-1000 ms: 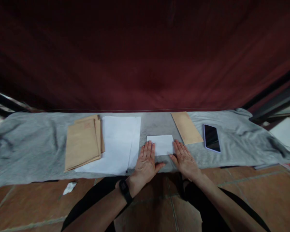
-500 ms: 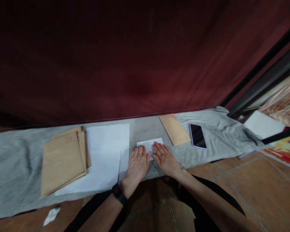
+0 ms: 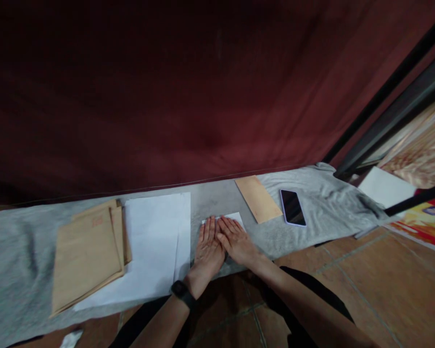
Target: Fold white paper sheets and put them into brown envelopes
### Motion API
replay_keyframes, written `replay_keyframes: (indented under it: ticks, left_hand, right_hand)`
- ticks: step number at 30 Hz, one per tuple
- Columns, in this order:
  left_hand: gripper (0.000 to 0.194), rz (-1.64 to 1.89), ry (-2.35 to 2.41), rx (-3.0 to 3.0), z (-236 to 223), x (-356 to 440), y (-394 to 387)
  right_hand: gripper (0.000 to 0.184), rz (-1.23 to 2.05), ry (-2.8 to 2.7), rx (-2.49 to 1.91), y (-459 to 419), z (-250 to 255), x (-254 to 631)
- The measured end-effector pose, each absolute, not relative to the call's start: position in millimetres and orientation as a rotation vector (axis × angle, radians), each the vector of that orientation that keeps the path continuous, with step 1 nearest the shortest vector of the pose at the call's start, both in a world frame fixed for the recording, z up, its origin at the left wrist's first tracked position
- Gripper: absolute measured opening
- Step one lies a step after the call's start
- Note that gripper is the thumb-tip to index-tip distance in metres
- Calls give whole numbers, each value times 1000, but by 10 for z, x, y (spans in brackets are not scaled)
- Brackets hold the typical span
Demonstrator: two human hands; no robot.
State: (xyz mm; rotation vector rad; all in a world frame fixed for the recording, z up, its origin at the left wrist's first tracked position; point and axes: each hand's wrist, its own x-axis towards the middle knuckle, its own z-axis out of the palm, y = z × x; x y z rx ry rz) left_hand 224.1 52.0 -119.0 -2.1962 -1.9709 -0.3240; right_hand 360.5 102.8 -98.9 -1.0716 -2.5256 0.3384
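From here I see both palms down on a small white paper (image 3: pixel 235 217) — the left hand (image 3: pixel 209 249) and the right hand (image 3: pixel 238 242) side by side, touching, covering most of it. To their left, a stack of brown envelopes (image 3: pixel 85 258) overlaps large white sheets (image 3: pixel 154 241); to their right lie a single envelope (image 3: pixel 258 198) and a phone (image 3: pixel 293 208) — all on grey cloth (image 3: pixel 210 193).

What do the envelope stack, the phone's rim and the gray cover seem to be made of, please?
The envelope stack looks like matte brown paper, judging by its thin, crisp edges. The phone's rim is lilac, perhaps smooth plastic or silicone. The gray cover seems soft, dull fabric, given its loose wrinkles.
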Motion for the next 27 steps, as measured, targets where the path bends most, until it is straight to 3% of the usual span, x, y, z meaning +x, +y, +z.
replay_keyframes:
  ticks: [11,17,27]
  left_hand:
    - [65,-384,-2150,-2065,-1229,2204,461]
    - [76,-328,-2236,-2058,-1160,2161,424]
    - [75,-259,-2295,-2068,-1048,2145,302]
  right_hand:
    - [59,-21,-2510,-1156,1071,-1223,3802]
    - [67,-66,-2527,-1190,1126,-1307,3948]
    - [68,-127,-2540,-1117,1164,-1375,4197]
